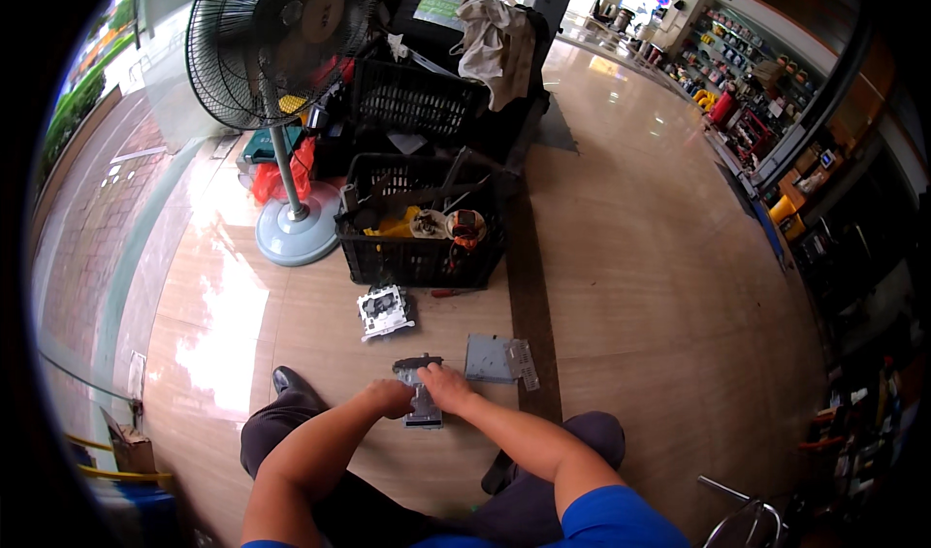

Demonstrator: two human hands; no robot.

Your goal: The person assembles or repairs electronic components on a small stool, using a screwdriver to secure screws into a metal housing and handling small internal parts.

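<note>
My left hand (392, 397) and my right hand (444, 389) both grip a grey metal part (422, 419) with a dark piece (418, 362) along its top, low over the floor between my bent legs. My left fingers curl at its left side, partly hidden; my right fingers press near the top. Right of my hands lie a flat grey plate (486, 357) and a slotted metal piece (523, 364) at its edge. Beyond my hands sits a white plastic assembly (384, 311) with dark parts inside.
A black crate (407, 262) of tools stands ahead, a red-handled tool (444, 293) before it. A standing fan (296, 241) is left of it, more crates (407, 102) and draped cloths (490, 48) behind. Shelves (737, 82) line the right; a chrome tube frame (737, 499) is at lower right.
</note>
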